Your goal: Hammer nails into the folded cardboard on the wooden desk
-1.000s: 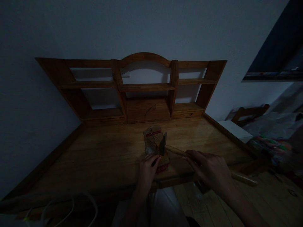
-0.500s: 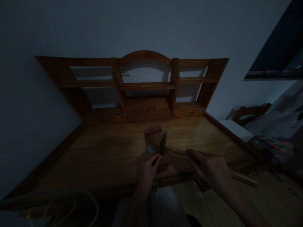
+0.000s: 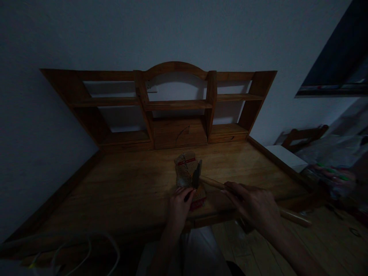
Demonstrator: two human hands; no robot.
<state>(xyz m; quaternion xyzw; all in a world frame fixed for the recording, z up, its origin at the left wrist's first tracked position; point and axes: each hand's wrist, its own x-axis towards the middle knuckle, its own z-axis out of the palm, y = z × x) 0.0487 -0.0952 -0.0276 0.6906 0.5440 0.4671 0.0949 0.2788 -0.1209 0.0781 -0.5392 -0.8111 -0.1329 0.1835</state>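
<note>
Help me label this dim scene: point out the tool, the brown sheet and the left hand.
Tool (image 3: pixel 212 182), head view: on its wooden handle.
Brown sheet (image 3: pixel 184 171), head view: on its far, speckled part.
Left hand (image 3: pixel 178 201), head view: on the back of the hand.

The left forearm (image 3: pixel 171 234), bare, reaches in over the near edge of the surface (image 3: pixel 129 184); the left hand (image 3: pixel 178 200) is just inside that edge, fingers drawn in toward the thumb, though it's too dim here to see whether they meet. The right forearm (image 3: pixel 290 241), bare too, slants in from the right, the right hand (image 3: pixel 254 202) curled into a firm grip.
</note>
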